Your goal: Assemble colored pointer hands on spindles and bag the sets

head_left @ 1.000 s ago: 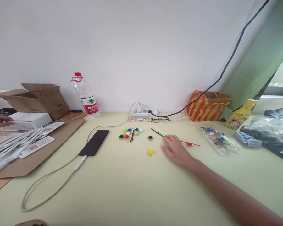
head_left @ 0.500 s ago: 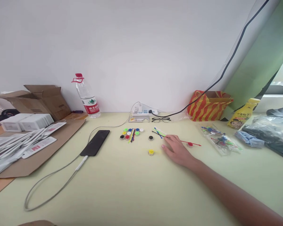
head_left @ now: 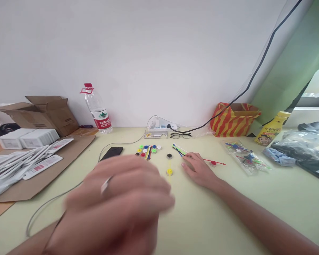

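My left hand (head_left: 122,202) fills the near foreground, blurred, with its fingers curled together and a ring on one finger. What it holds, if anything, is hidden. My right hand (head_left: 198,168) rests on the table with its fingers stretched out, nothing visible in its grip. By its fingertips lie thin coloured arrow sticks (head_left: 178,150), and a red arrow on a round red base (head_left: 213,163) sits just to its right. Between the hands stands a yellow spinner (head_left: 169,172) with its arrow smeared into a faint vertical streak. Behind it is a black-topped round base (head_left: 169,156).
Several coloured round bases (head_left: 154,150) and sticks are grouped at centre. A phone (head_left: 112,153) on its cable lies partly behind my left hand. Glasses (head_left: 180,135), a power strip (head_left: 162,125), a water bottle (head_left: 101,113), a striped bag (head_left: 232,120) and a plastic packet (head_left: 246,157) stand around.
My left hand has come into view from below and covers part of the phone and table. The yellow spinner's blurred arrow has turned from sideways to lengthwise. My right hand has hardly moved.
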A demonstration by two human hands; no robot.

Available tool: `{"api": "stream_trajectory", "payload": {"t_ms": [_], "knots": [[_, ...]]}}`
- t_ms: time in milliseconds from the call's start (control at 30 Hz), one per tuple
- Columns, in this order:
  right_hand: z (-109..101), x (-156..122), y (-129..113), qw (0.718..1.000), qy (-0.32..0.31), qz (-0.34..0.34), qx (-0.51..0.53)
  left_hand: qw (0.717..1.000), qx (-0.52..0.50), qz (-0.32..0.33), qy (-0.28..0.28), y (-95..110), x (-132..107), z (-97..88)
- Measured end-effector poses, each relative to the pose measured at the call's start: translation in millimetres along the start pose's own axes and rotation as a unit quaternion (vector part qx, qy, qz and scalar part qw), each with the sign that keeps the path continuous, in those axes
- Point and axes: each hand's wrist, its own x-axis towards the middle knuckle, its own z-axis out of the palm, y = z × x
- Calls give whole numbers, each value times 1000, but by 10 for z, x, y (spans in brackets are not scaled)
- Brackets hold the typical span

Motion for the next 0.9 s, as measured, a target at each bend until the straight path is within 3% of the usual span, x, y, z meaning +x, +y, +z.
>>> {"api": "stream_trajectory", "payload": {"t_ms": [67, 133, 233, 300, 400, 500, 900], "knots": [[7, 0, 0, 1000, 4, 2, -8, 998, -30, 31, 41, -257, 195, 174], [7, -1, -7, 1000, 5, 3, -13, 999, -28, 6, 20, -549, 287, 383], [-7, -5, -21, 1000, -4, -2, -10, 992, 6, -82, -96, -914, 245, 627], [-15, -10, -25, 1000, -5, -5, -6, 979, 12, -99, -179, -1053, 168, 700], [-10, -20, -21, 1000, 2, 1, -5, 950, -23, -81, -299, -1131, 79, 715], [8, -27, -13, 1000, 10, 20, -9, 929, -31, -72, -361, -1163, 39, 709], [-67, -32, -97, 999, -36, 18, 4, 894, 19, -108, -435, -1316, -31, 726]]}}
